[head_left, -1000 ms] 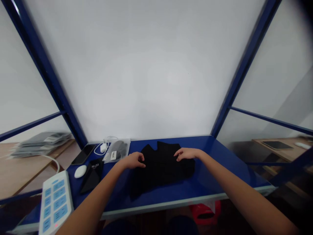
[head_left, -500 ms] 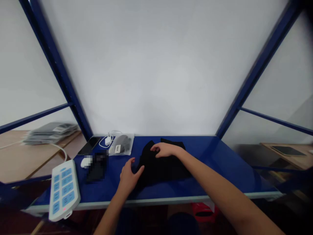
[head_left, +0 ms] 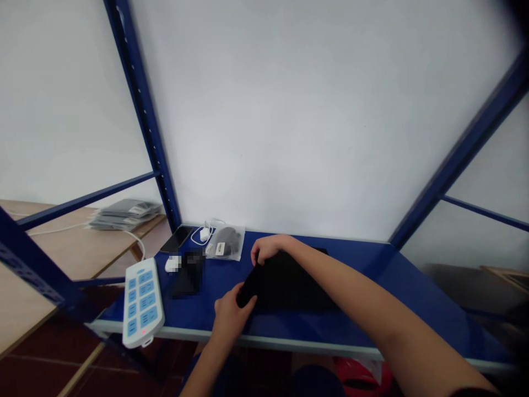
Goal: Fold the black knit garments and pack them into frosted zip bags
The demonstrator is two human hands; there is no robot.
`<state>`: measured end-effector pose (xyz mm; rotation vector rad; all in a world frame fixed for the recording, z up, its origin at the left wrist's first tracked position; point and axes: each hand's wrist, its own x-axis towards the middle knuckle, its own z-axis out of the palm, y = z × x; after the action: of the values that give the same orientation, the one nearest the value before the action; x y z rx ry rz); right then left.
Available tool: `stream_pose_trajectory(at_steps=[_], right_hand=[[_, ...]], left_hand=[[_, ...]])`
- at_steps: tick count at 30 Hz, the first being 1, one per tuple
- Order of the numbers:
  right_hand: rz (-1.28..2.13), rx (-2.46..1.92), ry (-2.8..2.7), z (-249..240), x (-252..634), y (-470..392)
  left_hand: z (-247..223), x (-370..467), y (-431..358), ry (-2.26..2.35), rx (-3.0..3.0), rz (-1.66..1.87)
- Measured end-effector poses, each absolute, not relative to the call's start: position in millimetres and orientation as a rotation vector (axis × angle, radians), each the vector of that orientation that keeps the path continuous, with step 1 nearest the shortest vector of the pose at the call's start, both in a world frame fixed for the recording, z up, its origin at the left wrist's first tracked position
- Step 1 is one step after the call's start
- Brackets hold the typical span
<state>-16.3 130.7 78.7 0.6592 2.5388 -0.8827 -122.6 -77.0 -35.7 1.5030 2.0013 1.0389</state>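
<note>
A folded piece of black cloth [head_left: 289,284] lies on the blue table, too dark to make out what garment it is. At its near left edge my left hand [head_left: 232,310] holds it, with the thumb over the top and the fingers along the side. My right hand [head_left: 266,249] reaches across the cloth and has closed fingers on its far left corner. The right forearm hides part of the cloth's right side.
A white power strip [head_left: 143,303] with blue sockets overhangs the table's left front. Near it lie a white rounded object [head_left: 171,264], a blurred-out dark item [head_left: 188,275], a phone [head_left: 177,239], a charger with cable [head_left: 204,234] and a clear bag [head_left: 225,242]. Blue posts [head_left: 144,105] frame the table [head_left: 372,275].
Both hands have closed on the cloth's left side, and the cloth there looks straighter. My right hand has moved to its far left corner. The view has turned left.
</note>
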Motion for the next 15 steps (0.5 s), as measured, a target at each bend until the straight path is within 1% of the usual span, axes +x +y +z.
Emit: stream_pose_trajectory(at_steps=[4, 8, 11, 15], right_hand=[[-0.863, 0.721, 2.702, 89.6, 5.5, 130.6], [-0.784, 0.721, 3.018, 100.8, 48.1, 130.8], [-0.718, 0.756, 3.175, 109.3, 94.7, 127.5], [-0.724, 0.972, 3.183, 110.0, 168.5, 118.6]], left_hand=[[-10.0, -118.7, -71.4, 1.770, 1.418, 1.390], [16.0, -81.1, -62.0, 1.656, 1.358, 1.667], [25.4, -35.4, -53.4, 1.511, 1.470, 1.728], [23.9, 32.3, -41.4, 1.250, 1.766, 1.671]])
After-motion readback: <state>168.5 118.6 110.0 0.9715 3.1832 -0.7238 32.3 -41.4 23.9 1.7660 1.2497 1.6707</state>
